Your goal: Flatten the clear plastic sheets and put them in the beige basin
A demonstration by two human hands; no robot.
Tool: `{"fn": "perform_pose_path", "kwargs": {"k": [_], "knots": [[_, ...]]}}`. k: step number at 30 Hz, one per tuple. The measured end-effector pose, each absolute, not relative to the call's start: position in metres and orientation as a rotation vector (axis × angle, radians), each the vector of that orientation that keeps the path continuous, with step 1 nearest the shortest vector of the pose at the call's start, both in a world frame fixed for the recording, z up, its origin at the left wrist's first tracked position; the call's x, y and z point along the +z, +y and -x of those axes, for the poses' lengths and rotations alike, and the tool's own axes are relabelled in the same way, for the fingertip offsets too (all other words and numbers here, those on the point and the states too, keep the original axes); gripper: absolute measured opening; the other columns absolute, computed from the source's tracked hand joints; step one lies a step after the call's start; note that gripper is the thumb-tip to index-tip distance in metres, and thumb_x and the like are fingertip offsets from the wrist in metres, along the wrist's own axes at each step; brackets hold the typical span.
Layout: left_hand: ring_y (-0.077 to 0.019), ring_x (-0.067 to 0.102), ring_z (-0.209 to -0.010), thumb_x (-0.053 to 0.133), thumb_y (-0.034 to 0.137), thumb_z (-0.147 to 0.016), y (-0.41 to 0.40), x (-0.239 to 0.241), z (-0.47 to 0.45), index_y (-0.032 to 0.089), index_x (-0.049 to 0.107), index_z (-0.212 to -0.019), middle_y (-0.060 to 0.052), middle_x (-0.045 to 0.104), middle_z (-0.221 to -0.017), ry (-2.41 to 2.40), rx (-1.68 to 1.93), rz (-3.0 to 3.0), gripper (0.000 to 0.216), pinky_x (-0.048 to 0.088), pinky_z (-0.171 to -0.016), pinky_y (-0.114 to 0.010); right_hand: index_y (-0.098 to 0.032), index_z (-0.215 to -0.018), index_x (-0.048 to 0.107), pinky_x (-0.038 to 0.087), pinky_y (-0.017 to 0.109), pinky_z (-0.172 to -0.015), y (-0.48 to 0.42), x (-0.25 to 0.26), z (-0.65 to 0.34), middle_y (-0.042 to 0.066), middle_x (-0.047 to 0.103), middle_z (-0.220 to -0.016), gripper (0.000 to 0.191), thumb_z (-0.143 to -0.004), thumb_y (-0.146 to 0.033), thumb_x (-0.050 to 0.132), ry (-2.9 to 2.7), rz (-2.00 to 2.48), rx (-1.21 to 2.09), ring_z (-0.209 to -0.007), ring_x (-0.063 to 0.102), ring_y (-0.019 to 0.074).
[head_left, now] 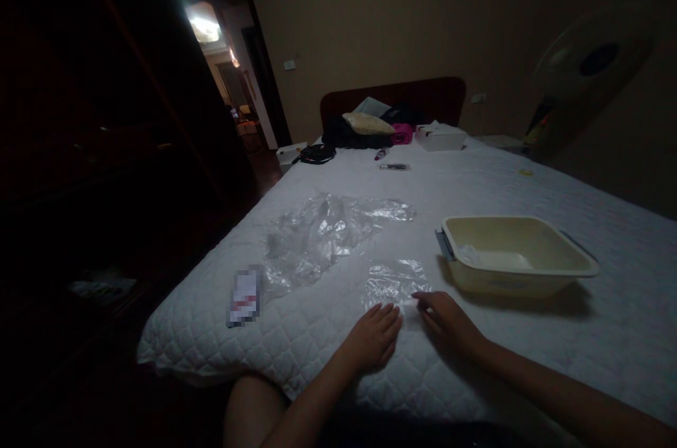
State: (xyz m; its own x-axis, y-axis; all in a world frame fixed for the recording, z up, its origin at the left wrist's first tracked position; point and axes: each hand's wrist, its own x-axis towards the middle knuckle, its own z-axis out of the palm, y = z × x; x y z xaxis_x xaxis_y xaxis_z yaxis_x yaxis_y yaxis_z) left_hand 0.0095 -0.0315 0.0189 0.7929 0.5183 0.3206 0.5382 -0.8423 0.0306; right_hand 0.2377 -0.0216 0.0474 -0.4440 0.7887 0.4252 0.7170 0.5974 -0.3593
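Observation:
A small clear plastic bag point(394, 279) lies flat on the white quilted bed in front of me. My left hand point(374, 336) rests palm down at its lower left edge, with fingers stretched out. At the lower right part of the bag is my right hand point(449, 321); its fingertips touch the plastic, and thumb and index finger look apart. A larger crumpled sheet of clear plastic point(333, 229) spreads out beyond and to the left. To the right stands a cream plastic container point(523, 286) without a lid, grey clips at its sides and a bit of clear plastic inside.
A pixelated card-like item point(245, 296) lies near the bed's left edge. Farther back are a small packet point(394, 166), a black round item point(317, 154), a white box point(440, 137) and piled clothes point(364, 125). A fan point(597, 60) stands at right.

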Motion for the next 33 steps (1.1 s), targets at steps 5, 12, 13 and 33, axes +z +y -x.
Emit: {"fn": "perform_pose_path", "kwargs": {"k": [5,12,13,33], "knots": [[-0.0223,0.027,-0.127,0.035,0.028,-0.086,-0.032,0.019,-0.009,0.014,0.031,-0.13,-0.01,0.037,-0.134,-0.879,-0.453,2.935,0.046,0.023,-0.104,-0.04,-0.017,-0.112,0.049,0.043,0.033,-0.073,0.001,0.055,-0.224,0.005,0.063,-0.081,0.033,-0.081,-0.023,0.042,-2.223,1.317,0.356,-0.075,0.057,0.0186],[-0.0229,0.026,-0.127,0.035,0.031,-0.086,-0.032,0.02,-0.009,0.015,0.031,-0.13,-0.009,0.037,-0.134,-0.876,-0.421,2.956,0.046,0.022,-0.105,-0.04,-0.019,-0.111,0.051,0.042,0.032,-0.071,0.012,0.055,-0.217,0.005,0.063,-0.08,0.032,-0.081,-0.027,0.042,-2.247,1.326,0.489,-0.074,0.057,0.0184],[-0.0231,0.026,-0.127,0.035,0.031,-0.086,-0.032,0.021,-0.009,0.016,0.031,-0.129,-0.009,0.036,-0.134,-0.87,-0.418,2.956,0.046,0.022,-0.104,-0.04,-0.019,-0.111,0.05,0.042,0.032,-0.07,0.013,0.054,-0.218,0.005,0.063,-0.08,0.032,-0.081,-0.028,0.042,-2.228,1.322,0.544,-0.073,0.057,0.0182],[-0.0212,0.027,-0.127,0.033,0.028,-0.088,-0.033,0.022,-0.009,0.016,0.034,-0.128,-0.009,0.036,-0.134,-0.874,-0.426,2.935,0.041,0.021,-0.105,-0.038,-0.015,-0.076,0.059,0.041,0.026,-0.054,0.006,0.039,-0.25,0.001,0.056,-0.061,0.04,-0.061,-0.052,0.063,-2.017,1.317,1.141,-0.058,0.051,0.0139]]}}
